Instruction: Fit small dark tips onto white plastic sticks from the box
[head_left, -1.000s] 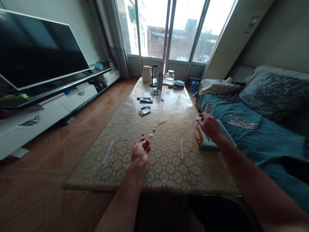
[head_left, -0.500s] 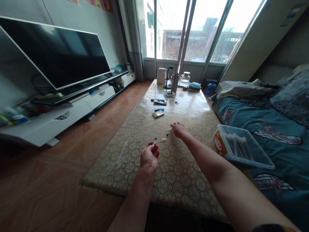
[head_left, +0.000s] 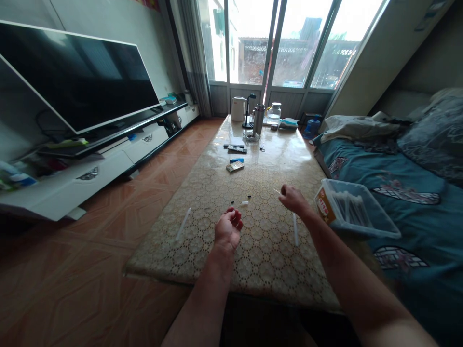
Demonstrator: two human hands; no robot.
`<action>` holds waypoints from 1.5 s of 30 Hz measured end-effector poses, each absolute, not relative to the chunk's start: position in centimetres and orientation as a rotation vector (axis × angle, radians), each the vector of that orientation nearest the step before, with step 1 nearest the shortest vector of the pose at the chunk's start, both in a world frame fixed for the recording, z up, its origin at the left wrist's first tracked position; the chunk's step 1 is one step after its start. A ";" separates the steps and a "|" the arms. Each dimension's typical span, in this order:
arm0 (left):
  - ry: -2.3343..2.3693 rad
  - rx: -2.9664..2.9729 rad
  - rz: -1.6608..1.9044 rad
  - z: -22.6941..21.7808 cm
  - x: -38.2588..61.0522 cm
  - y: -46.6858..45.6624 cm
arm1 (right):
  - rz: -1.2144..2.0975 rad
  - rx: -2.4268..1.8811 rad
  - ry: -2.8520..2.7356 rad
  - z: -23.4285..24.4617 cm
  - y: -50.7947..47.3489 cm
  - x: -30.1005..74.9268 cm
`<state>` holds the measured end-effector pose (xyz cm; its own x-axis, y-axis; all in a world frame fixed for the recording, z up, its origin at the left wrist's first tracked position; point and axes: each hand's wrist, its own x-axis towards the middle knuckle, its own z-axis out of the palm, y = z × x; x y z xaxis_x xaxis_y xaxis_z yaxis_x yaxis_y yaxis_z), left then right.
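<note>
My right hand pinches a thin pale stick, its tip pointing left above the tabletop. My left hand is palm up at the middle of the table, its fingers curled together; whatever they hold, if anything, is hidden. Just beyond its fingertips are a small black piece, a short white piece and another black piece. A slim white tube rests on the cloth to the left. A similar translucent tube lies below my right hand.
A clear plastic box of white tubes stands at the right. Farther along the patterned table are a flat small box, a blue object, a remote control, a steel flask and a kettle.
My right hand has moved right across the table with the thin stick, uncovering the tube beneath it. My left hand stays near the small pieces. The whole view has shifted slightly.
</note>
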<state>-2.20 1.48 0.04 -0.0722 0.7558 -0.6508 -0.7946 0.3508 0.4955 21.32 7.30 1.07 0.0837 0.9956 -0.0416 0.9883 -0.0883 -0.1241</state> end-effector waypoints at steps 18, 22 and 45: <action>0.959 0.893 0.948 -1.2 4.0 -1.0 | 1.406 -1.484 -1.539 -0.2 -2.6 19.6; 1.018 0.440 1.145 -0.9 3.5 -0.3 | 1.250 -1.347 -1.245 1.0 -2.5 19.6; 0.999 -0.151 1.222 -0.9 2.4 0.6 | 0.963 -1.092 -0.970 1.7 -2.7 18.6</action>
